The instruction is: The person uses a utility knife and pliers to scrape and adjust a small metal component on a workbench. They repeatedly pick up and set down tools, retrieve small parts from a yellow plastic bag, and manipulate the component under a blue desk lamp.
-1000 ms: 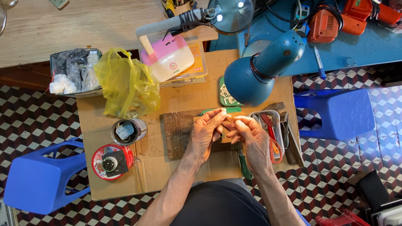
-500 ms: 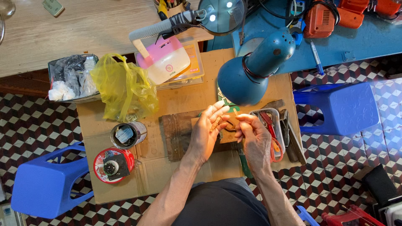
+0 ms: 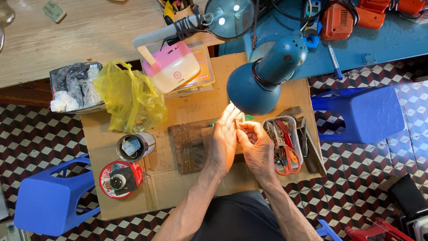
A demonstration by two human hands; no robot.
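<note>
Your left hand (image 3: 224, 140) and right hand (image 3: 257, 147) meet under the blue desk lamp (image 3: 261, 78), fingertips pressed together around a small thin piece (image 3: 236, 123) that shows only as a sliver between them. Your right fingers (image 3: 248, 129) curl shut onto it from the right, and your left fingers (image 3: 232, 117) lie straighter, closing on it from the left; what the piece is cannot be told, since it is too small and washed out by the lamp light. Beneath your fingers lies a dark wooden board (image 3: 189, 147) on the cardboard sheet (image 3: 178, 111). Just right of your right fingers sits a tray of pliers and cutters (image 3: 283, 143). Well to the left of your left fingers stand an open tin can (image 3: 133, 146) and a red round tin (image 3: 119, 179), with a yellow plastic bag (image 3: 129, 96) beyond them.
</note>
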